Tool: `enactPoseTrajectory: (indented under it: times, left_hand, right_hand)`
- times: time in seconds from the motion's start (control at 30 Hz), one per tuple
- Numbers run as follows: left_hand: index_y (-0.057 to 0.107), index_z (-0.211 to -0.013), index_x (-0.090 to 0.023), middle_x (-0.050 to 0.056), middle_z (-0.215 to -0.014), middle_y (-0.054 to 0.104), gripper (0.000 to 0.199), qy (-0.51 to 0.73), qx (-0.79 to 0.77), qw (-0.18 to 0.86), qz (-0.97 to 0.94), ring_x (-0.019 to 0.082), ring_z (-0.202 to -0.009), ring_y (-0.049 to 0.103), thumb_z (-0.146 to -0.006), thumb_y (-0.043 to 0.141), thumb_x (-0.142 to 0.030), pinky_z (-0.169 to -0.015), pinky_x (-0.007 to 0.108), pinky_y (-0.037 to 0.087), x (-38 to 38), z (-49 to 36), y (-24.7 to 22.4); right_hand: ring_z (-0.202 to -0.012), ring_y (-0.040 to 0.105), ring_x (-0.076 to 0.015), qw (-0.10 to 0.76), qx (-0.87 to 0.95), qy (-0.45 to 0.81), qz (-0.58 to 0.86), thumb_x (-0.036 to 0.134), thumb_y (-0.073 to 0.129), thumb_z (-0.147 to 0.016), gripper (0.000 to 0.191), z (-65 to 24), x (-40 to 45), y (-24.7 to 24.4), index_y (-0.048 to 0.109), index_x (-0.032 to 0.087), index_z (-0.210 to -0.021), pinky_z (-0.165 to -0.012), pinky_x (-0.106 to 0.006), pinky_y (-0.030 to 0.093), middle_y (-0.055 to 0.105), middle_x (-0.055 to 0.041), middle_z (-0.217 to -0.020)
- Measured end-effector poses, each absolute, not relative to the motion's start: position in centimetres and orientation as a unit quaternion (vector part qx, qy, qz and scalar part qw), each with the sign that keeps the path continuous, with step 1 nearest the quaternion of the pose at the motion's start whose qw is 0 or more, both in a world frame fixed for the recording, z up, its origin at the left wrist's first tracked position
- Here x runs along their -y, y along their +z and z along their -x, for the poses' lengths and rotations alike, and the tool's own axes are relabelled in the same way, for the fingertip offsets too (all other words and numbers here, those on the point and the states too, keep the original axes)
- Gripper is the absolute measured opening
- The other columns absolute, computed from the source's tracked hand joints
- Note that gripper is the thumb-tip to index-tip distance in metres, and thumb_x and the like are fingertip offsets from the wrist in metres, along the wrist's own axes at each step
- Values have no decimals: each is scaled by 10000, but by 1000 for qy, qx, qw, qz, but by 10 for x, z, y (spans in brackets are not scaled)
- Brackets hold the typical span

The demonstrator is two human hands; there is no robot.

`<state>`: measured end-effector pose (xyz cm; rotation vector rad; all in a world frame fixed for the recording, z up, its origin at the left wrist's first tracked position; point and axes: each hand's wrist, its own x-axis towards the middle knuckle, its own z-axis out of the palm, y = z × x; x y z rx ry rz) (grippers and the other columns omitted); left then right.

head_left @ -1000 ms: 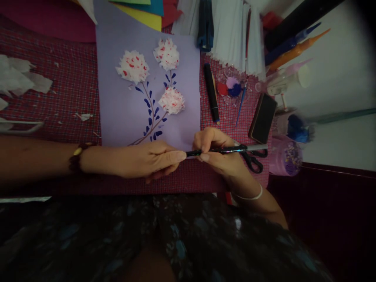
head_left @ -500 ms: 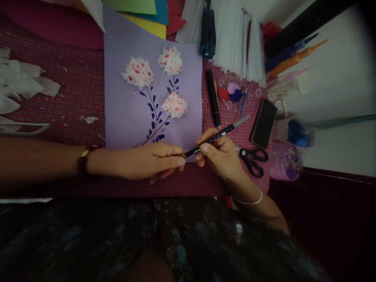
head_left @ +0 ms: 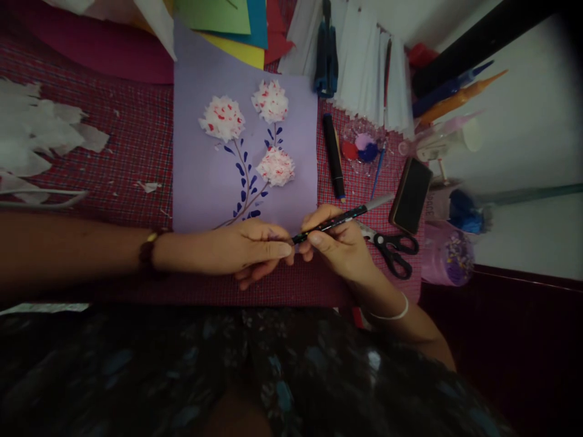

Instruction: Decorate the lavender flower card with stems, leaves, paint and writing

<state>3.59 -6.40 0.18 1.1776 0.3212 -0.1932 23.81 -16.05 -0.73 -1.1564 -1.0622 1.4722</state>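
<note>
A slim black pen (head_left: 334,221) with a grey end slants between my two hands. My left hand (head_left: 255,247) pinches its lower left tip between thumb and fingers. The fingers of my right hand (head_left: 334,240) are closed round its middle, and the grey end points up and right. Just beyond my hands lies a purple sheet (head_left: 191,176) with three white paper flowers (head_left: 223,118) speckled red, brown stems and dark blue leaves. My left hand covers the lower edge of the sheet.
Right of the sheet are a black marker (head_left: 334,158), a paint palette (head_left: 364,145), black scissors (head_left: 394,250), a phone (head_left: 411,195) and a stapler (head_left: 326,60). White paper scraps (head_left: 40,127) lie at the left, coloured sheets (head_left: 214,15) at the back.
The view has shifted slightly, so the sheet and tools appear a little further right and lower. The pen lies at a slightly flatter slant, still held by both hands.
</note>
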Motion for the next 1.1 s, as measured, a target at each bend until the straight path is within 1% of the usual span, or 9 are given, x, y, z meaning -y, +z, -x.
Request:
enactPoseTrajectory:
  times: [0.27,0.33,0.47,0.57,0.67,0.8,0.87,1.0,1.1]
  left_hand:
    - [615,-944,-178,-54,-541,546,318,-167,-61,904,-390,93,-336,380,-1043,491,-454,-337,199,345,58,-36,-5]
    - [619,-956,-182,-41,-538,571,328,-151,-73,872,-459,101,-357,413,-1037,494,-474,-349,201,324,55,-37,-1]
    - [565,-788,-195,-34,-546,573,309,-62,-139,738,-657,113,-483,521,-1008,531,-409,-498,209,416,53,-41,6]
    - [494,-733,-210,-42,-556,547,317,-2,-180,673,-718,120,-511,535,-997,508,-386,-535,225,418,54,-43,6]
    - [465,-755,-220,-49,-568,532,284,19,-204,648,-734,126,-511,522,-998,472,-368,-549,240,413,52,-45,5]
    - [485,-763,-216,-44,-592,506,246,32,-179,593,-784,139,-557,500,-982,479,-328,-590,258,389,51,-46,3]
    - [490,-760,-215,-42,-596,489,238,36,-153,570,-807,141,-566,477,-978,484,-309,-592,265,359,51,-46,1]
    - [470,-741,-216,-41,-594,470,289,25,-115,575,-810,138,-560,453,-1009,473,-326,-591,271,340,50,-45,1]
    - [471,-737,-215,-41,-607,483,298,20,-99,597,-796,136,-565,457,-1019,454,-312,-610,267,362,46,-45,2]
  right_hand:
    - [-592,625,-78,482,460,638,386,402,768,-908,238,-241,160,-13,647,200,-946,-504,-182,498,671,11,-776]
    - [-571,600,-73,491,454,620,409,448,750,-917,272,-240,162,-12,648,201,-960,-494,-181,476,663,16,-762]
    - [-493,511,-68,468,441,576,505,588,727,-895,400,-237,165,-7,617,204,-898,-444,-187,403,619,45,-651]
    - [-435,439,-61,443,439,564,541,562,762,-875,406,-234,166,-5,567,216,-787,-411,-194,344,563,70,-567]
    - [-464,465,-73,443,442,565,538,564,738,-893,429,-234,166,-5,544,219,-726,-434,-206,356,566,56,-565]
    - [-434,389,-76,504,411,531,543,667,705,-871,447,-237,166,-8,588,236,-867,-411,-229,303,551,70,-577]
    - [-414,350,-78,521,412,515,542,630,715,-885,404,-237,168,-9,586,249,-923,-409,-240,286,511,89,-554]
    - [-443,371,-87,520,430,506,537,475,726,-932,281,-238,172,-10,564,252,-880,-441,-254,301,481,83,-573]
    - [-479,380,-91,503,426,535,528,519,743,-903,314,-241,170,-11,586,253,-956,-452,-256,298,522,67,-647]
